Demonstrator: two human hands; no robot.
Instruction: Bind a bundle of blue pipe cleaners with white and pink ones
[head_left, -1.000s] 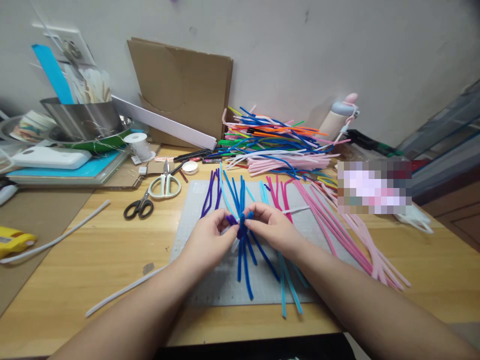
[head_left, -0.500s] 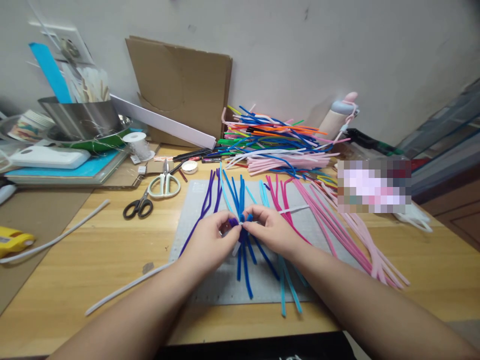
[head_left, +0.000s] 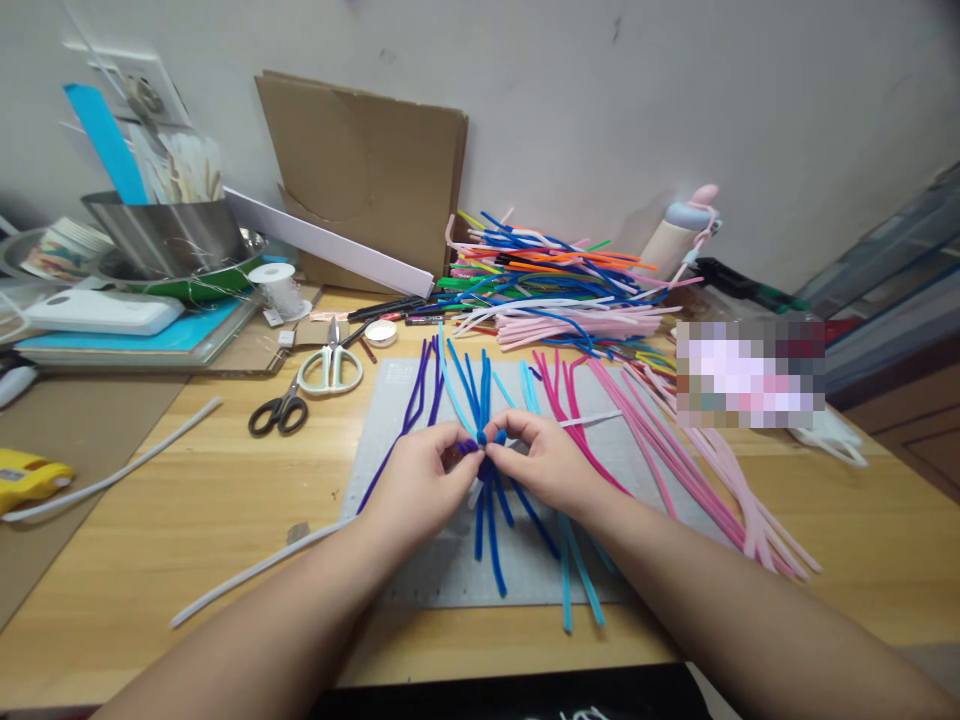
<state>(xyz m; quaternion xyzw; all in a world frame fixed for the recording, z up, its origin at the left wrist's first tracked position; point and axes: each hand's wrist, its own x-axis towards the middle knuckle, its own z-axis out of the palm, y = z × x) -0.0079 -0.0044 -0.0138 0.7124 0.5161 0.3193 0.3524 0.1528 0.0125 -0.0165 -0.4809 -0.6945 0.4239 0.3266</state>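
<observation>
- Pipe cleaners, blue and purple, are sitting bunched over the grey mat.
- Left hand and right hand are pinching them narrowly, fingertips nearly meeting.
- Judgement: pinching close in is probably giving best control; light, even pressure is likely avoiding kinks.

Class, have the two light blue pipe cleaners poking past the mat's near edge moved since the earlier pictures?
No: both light blue pipe cleaners cross the near edge of the mat at the same spots.

Blue pipe cleaners partly hidden by your fingertips, your forearms cropped below, yellow tool cropped at left, item pixelated
</observation>
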